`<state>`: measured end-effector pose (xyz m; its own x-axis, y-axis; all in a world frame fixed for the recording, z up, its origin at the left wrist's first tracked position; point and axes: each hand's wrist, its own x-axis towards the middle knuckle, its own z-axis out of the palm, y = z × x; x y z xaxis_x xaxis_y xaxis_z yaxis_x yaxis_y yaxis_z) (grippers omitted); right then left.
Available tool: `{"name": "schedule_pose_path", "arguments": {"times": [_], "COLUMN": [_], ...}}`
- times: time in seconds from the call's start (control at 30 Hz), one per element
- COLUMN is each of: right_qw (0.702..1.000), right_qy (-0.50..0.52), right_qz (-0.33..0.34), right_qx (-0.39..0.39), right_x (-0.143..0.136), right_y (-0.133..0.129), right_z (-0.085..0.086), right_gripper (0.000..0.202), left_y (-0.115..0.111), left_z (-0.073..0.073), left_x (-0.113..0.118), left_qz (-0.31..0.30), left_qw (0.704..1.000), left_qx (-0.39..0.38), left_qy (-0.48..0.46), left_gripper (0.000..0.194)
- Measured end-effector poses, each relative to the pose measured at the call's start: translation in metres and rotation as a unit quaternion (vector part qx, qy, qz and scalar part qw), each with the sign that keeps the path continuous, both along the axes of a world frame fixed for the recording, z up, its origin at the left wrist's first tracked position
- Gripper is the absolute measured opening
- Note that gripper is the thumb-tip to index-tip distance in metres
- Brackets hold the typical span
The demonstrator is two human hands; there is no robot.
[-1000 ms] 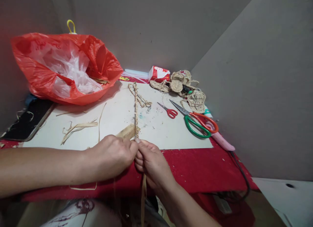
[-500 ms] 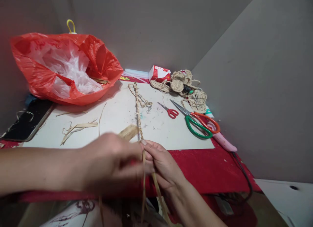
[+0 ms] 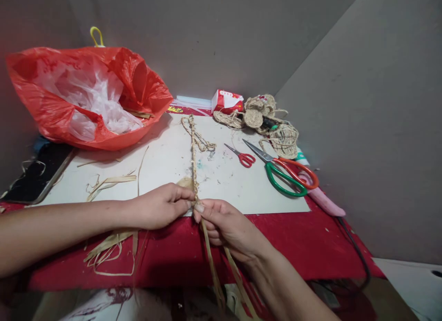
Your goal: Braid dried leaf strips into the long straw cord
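A narrow braid of dry plant fibre [image 3: 194, 160] runs up the white board [image 3: 165, 164] away from me. My left hand [image 3: 165, 206] pinches the near end of this braid from the left. Right beside it, my right hand [image 3: 217, 219] is closed on the same end, thumb and finger pressed together. Loose flat fibre strips [image 3: 210, 261] hang from under my right hand past the table's front edge. A pale wide piece of husk [image 3: 185, 183] lies just beyond my left fingers, partly hidden. More loose strips [image 3: 110, 247] lie on the red cloth under my left forearm.
A red plastic bag [image 3: 138, 132] bulges at the back left, above a phone [image 3: 37, 178]. Small red scissors [image 3: 246, 160] and large green-and-orange scissors [image 3: 286, 178] lie to the right. Behind them are coiled braids [image 3: 283, 139], a tissue pack [image 3: 226, 101] and a pink corded tool [image 3: 322, 200].
My left hand, blurred and crossing over my right hand before, has come back left and now pinches the braid. Loose strips now show under my left forearm. The right hand keeps its grip.
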<state>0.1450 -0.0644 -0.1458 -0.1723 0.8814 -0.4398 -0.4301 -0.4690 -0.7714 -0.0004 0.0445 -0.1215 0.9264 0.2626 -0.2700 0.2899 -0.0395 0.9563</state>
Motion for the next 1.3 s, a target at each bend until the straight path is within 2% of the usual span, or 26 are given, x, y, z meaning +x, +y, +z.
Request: {"name": "schedule_pose_path", "arguments": {"times": [0.1, 0.2, 0.27, 0.4, 0.47, 0.57, 0.63, 0.67, 0.7, 0.83, 0.9, 0.97, 1.1, 1.17, 1.23, 1.3], "right_qw": [0.995, 0.967, 0.939, 0.878, 0.840, 0.790, 0.772, 0.773, 0.783, 0.860, 0.865, 0.828, 0.692, 0.651, 0.653, 0.687], "right_qy": [-0.098, -0.239, -0.319, -0.447, -0.512, -0.590, -0.616, -0.616, -0.605, -0.493, -0.482, -0.537, -0.705, -0.740, -0.726, -0.666], "right_qz": [0.018, 0.040, 0.051, 0.051, 0.056, 0.075, 0.079, 0.072, 0.061, 0.004, -0.018, -0.024, 0.027, 0.064, 0.114, 0.184], "right_qx": [0.030, 0.082, 0.116, 0.165, 0.169, 0.152, 0.138, 0.134, 0.132, 0.130, 0.138, 0.160, 0.154, 0.154, 0.182, 0.225], "right_x": [0.003, 0.005, 0.004, -0.003, -0.007, -0.008, -0.007, -0.007, -0.007, -0.020, -0.033, -0.045, -0.061, -0.065, -0.065, -0.059], "right_y": [0.000, 0.000, 0.001, 0.001, 0.000, -0.006, -0.010, -0.013, -0.015, -0.020, -0.021, -0.020, -0.022, -0.028, -0.039, -0.051], "right_z": [-0.002, 0.000, 0.003, 0.009, 0.010, 0.013, 0.017, 0.019, 0.021, 0.025, 0.020, 0.010, -0.009, -0.011, -0.004, 0.009], "right_gripper": [0.031, 0.031, 0.029, 0.025, 0.024, 0.023, 0.023, 0.024, 0.025, 0.029, 0.029, 0.026, 0.023, 0.024, 0.023, 0.019], "left_y": [0.005, 0.007, 0.007, 0.006, 0.005, 0.004, 0.002, 0.002, 0.001, -0.002, -0.004, -0.005, -0.009, -0.010, -0.009, -0.008], "left_z": [0.001, 0.001, 0.001, -0.004, -0.006, -0.007, -0.006, -0.006, -0.005, -0.008, -0.011, -0.014, -0.014, -0.013, -0.011, -0.008], "left_x": [0.000, 0.001, 0.001, 0.004, 0.004, 0.003, 0.003, 0.002, 0.002, 0.002, 0.002, 0.001, 0.000, -0.001, -0.001, -0.002], "left_qz": [-0.025, -0.033, -0.029, -0.022, -0.011, 0.008, 0.017, 0.021, 0.024, 0.027, 0.021, 0.033, 0.084, 0.086, 0.082, 0.077], "left_qw": [0.997, 0.993, 0.993, 0.999, 1.000, 1.000, 0.999, 0.999, 0.999, 0.999, 0.998, 0.996, 0.991, 0.991, 0.993, 0.994], "left_qx": [0.075, 0.111, 0.100, 0.019, -0.006, -0.003, 0.009, 0.014, 0.017, -0.014, -0.053, -0.083, -0.108, -0.103, -0.088, -0.080], "left_qy": [0.008, 0.039, 0.049, 0.023, 0.018, 0.027, 0.028, 0.025, 0.020, -0.010, -0.023, -0.026, -0.012, -0.011, -0.016, -0.020], "left_gripper": [0.024, 0.025, 0.027, 0.031, 0.030, 0.029, 0.029, 0.030, 0.031, 0.031, 0.032, 0.032, 0.028, 0.025, 0.025, 0.027]}}
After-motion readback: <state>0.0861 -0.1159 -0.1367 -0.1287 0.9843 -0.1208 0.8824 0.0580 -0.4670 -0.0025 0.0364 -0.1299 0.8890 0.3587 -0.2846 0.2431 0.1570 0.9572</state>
